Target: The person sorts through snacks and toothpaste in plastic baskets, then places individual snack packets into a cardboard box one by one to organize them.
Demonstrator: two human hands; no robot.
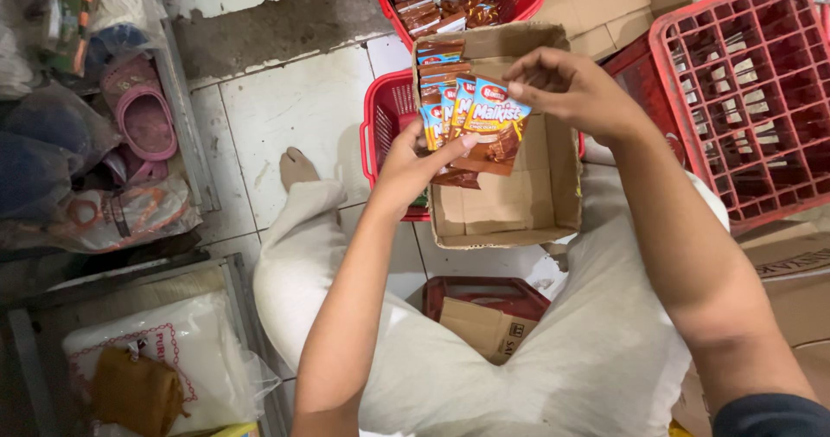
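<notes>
My left hand (413, 167) grips a fanned stack of small brown and blue snack sachets (471, 126) from below. My right hand (566, 84) pinches the top edge of the front sachet. Both hands are over an open cardboard box (519, 208) that rests between my knees. More sachets of the same kind stand in a row at the box's far left corner (439, 57). I sit on the tiled floor in light trousers, one bare foot (296, 167) showing.
A red plastic basket (385, 117) lies under the box. Another red basket with brown packets (450, 0) stands farther off. A red bottle crate (743, 91) is on the right, flattened cartons (787, 264) beside it. Pink sandals (143, 113) and bags lie at the left.
</notes>
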